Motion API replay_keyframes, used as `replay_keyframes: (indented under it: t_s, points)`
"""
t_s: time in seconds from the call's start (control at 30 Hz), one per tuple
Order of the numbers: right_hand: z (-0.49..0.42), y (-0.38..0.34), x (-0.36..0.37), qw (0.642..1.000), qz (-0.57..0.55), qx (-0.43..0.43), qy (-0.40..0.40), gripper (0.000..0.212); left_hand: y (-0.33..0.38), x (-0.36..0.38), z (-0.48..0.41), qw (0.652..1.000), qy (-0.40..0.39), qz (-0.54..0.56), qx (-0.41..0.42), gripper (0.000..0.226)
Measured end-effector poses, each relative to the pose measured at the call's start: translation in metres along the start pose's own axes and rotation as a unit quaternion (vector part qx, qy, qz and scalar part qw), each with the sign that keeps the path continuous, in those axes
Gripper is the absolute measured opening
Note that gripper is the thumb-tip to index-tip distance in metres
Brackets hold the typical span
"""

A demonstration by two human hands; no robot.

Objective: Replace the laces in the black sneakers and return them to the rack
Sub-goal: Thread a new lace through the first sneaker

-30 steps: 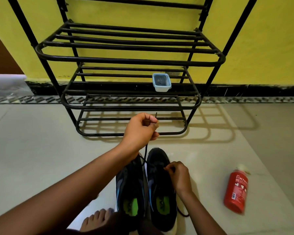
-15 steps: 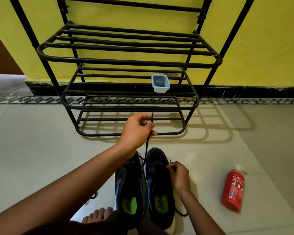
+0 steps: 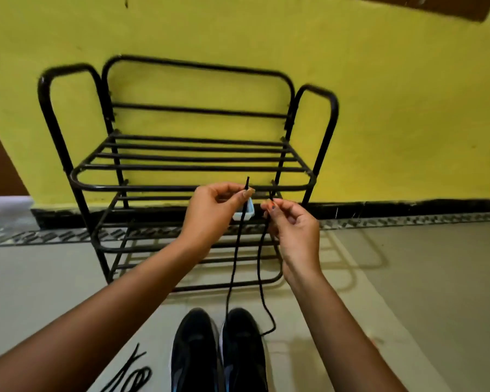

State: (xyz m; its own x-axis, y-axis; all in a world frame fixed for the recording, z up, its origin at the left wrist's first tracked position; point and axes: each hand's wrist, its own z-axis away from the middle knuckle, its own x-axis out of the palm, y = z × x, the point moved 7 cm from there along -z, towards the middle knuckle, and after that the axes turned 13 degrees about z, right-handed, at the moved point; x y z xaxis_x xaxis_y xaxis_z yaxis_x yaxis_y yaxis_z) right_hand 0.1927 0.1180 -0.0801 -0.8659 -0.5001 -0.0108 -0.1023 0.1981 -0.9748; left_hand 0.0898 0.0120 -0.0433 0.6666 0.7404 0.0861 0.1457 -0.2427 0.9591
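Note:
Two black sneakers stand side by side on the floor at the bottom middle, the left sneaker (image 3: 194,352) and the right sneaker (image 3: 245,349). A black lace (image 3: 234,267) rises from the right sneaker in two strands. My left hand (image 3: 212,213) pinches one lace end near its tip, held up in front of the rack. My right hand (image 3: 292,230) pinches the other strand's end at about the same height. The black metal shoe rack (image 3: 190,165) stands against the yellow wall behind my hands.
A second loose black lace (image 3: 130,377) lies coiled on the floor at the lower left. A small pale blue container (image 3: 246,215) sits on the rack's middle shelf, partly hidden by my left hand. Pale floor tiles extend to both sides.
My right hand has left the sneaker and risen with a lace end. Both hands now hold the lace ends up high. The view has tilted upward; the red bottle is out of frame.

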Motion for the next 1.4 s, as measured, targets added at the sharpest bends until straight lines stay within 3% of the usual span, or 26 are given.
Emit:
replay_keyframes:
  t_s: [0.27,0.57,0.9,1.07,1.2,1.33,1.4]
  points:
    - [0.001,-0.068,0.01,0.999,0.016,-0.03,-0.015,0.014,0.053,0.012,-0.005,0.999,-0.002,0.031,0.023,0.008]
    - [0.01,-0.069,0.008,0.999,0.016,0.003,-0.032,0.011,0.054,0.011,0.002,1.0,-0.006,0.021,0.009,0.01]
    - [0.01,-0.064,0.011,0.994,-0.065,0.072,-0.051,0.01,0.058,0.013,0.0,0.999,-0.04,0.034,-0.002,0.012]
    - [0.008,-0.062,0.011,0.993,-0.082,0.068,-0.054,0.01,0.056,0.015,-0.002,0.997,-0.068,0.044,0.009,0.013]
    - [0.006,-0.058,0.013,0.992,-0.085,0.061,-0.064,0.009,0.047,0.014,-0.004,0.997,-0.038,0.068,0.004,0.01]
    - [0.006,-0.052,0.012,0.995,-0.078,0.038,-0.058,0.008,0.028,0.008,-0.005,0.986,0.019,0.161,-0.036,0.01]
    - [0.003,-0.047,0.003,0.999,-0.027,0.008,-0.027,0.01,0.02,-0.001,-0.008,0.992,0.04,0.114,-0.037,0.01]
